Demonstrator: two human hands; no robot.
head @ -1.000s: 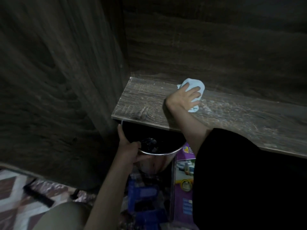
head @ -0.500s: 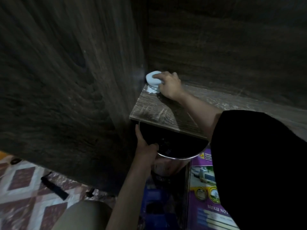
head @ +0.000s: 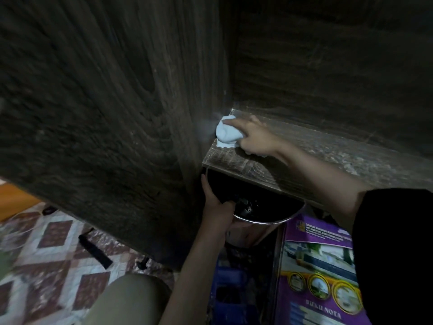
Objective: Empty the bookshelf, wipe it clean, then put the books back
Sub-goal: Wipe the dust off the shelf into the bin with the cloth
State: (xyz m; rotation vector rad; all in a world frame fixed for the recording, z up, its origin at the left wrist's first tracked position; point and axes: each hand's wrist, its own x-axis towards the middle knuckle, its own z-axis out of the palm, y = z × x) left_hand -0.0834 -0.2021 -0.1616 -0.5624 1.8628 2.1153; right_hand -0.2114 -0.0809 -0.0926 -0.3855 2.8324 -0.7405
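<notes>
A dark wood shelf board [head: 328, 160] runs from the middle to the right edge, bare of books. My right hand [head: 256, 138] holds a pale blue cloth [head: 226, 132] bunched against the shelf's far left corner, where the board meets the side panel [head: 117, 113]. Just under the board's front edge, my left hand [head: 216, 205] grips the rim of a round metal bowl [head: 269, 214] whose inside looks dark. A purple book or notebook cover [head: 323, 266] stands below the shelf on the right.
The tall wooden side panel fills the left half of the view. Below it lies a patterned tile floor [head: 58, 254] with a black object [head: 93, 250] on it. Blue items [head: 234, 289] sit in the dark space under the bowl. My knee [head: 126, 301] is at the bottom.
My right hand has slid the cloth leftward along the shelf from the middle into the far left corner. My left hand has kept its grip on the bowl under the board's edge.
</notes>
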